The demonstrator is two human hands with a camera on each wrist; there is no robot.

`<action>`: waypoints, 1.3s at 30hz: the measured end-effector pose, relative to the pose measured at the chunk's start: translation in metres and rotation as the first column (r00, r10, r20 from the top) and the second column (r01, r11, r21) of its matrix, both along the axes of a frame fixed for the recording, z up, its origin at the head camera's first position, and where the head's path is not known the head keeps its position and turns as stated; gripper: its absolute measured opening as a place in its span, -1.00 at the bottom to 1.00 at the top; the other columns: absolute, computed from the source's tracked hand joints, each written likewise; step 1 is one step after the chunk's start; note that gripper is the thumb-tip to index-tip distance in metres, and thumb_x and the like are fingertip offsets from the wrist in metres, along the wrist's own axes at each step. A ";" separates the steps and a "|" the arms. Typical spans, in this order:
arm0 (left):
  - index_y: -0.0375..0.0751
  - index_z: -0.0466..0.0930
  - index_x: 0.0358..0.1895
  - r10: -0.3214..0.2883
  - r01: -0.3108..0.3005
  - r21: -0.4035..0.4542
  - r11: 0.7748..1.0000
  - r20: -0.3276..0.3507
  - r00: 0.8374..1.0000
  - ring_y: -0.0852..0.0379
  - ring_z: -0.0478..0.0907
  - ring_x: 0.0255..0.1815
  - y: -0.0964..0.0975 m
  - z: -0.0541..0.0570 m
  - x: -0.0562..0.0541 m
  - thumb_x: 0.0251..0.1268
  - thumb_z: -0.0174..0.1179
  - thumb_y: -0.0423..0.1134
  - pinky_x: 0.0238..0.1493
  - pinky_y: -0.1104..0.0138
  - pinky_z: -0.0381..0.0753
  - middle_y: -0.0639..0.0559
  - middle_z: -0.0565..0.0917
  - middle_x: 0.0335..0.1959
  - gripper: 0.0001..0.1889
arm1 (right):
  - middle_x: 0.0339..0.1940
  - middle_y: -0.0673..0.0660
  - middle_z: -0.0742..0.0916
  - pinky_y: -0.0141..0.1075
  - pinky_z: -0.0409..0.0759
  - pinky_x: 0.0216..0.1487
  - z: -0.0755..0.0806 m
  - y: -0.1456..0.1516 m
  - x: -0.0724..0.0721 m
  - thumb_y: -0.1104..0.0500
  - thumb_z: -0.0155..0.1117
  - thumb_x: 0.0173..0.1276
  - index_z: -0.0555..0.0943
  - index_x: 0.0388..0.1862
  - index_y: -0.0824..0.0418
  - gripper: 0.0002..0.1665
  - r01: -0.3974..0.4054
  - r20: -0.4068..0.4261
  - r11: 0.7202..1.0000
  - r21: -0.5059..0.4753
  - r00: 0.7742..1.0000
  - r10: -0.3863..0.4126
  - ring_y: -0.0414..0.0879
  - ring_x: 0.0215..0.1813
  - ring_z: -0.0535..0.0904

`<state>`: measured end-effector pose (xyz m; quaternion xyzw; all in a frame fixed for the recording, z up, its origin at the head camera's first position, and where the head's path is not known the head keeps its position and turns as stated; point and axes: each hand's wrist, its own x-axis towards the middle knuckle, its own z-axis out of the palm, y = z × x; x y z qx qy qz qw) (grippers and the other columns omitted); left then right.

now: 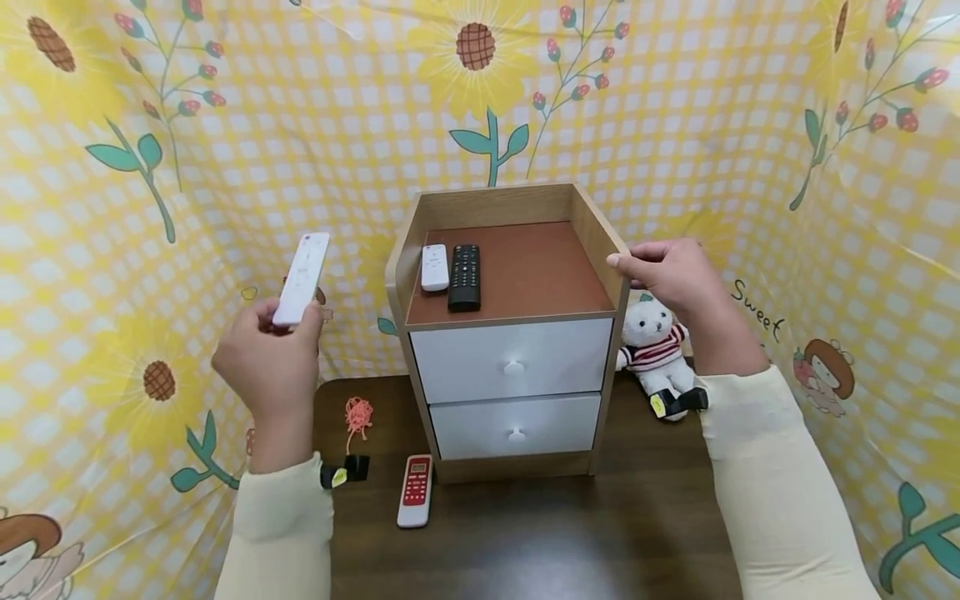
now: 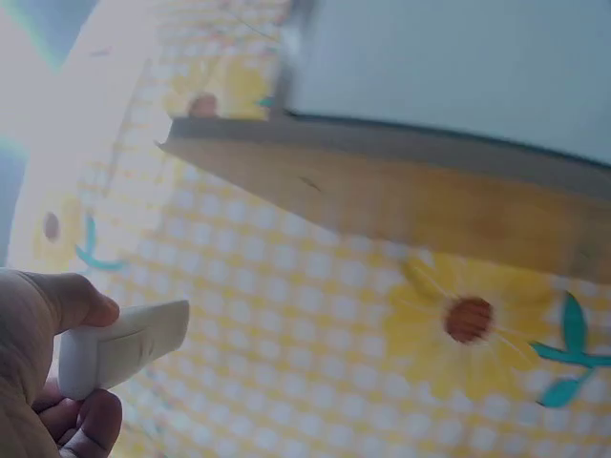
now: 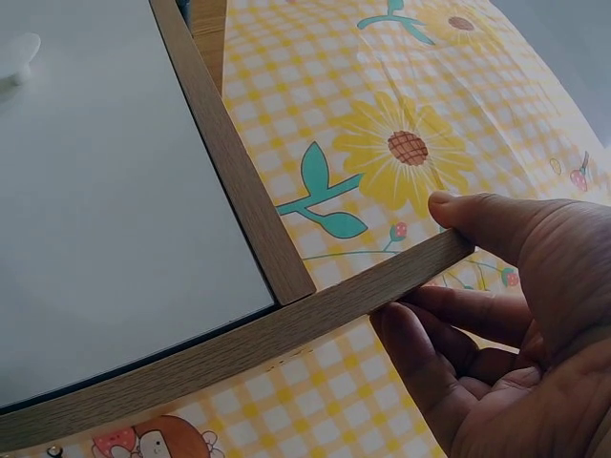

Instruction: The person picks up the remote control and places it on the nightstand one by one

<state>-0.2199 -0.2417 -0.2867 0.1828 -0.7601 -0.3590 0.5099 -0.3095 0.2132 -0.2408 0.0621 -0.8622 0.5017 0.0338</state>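
My left hand pinches the lower end of a white remote control, raised to the left of a small wooden cabinet. In the left wrist view the remote sits between thumb and fingers. With thumb and fingers, my right hand grips the top front corner of the cabinet's right side panel; the right wrist view shows that panel edge between them. On the cabinet's brown top lie a small white remote and a black remote, side by side. Both white drawers are closed.
A white remote with a red face lies on the dark wooden table before the cabinet. Tangled orange yarn is at the left. A white teddy bear in a striped sweater sits right of the cabinet. Sunflower-printed cloth surrounds the table.
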 end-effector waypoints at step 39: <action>-0.38 0.81 0.02 -0.195 0.217 -0.275 0.937 0.106 0.975 -0.13 0.73 -0.15 0.233 -0.008 -0.046 0.35 0.55 -0.06 -0.13 0.03 0.76 -0.21 0.77 -0.21 -0.57 | 0.41 0.35 0.71 0.20 0.39 0.61 0.002 0.001 -0.002 -0.26 0.44 0.50 0.69 0.44 0.20 -0.25 0.017 0.024 1.000 0.012 1.000 -0.017 0.25 0.39 0.69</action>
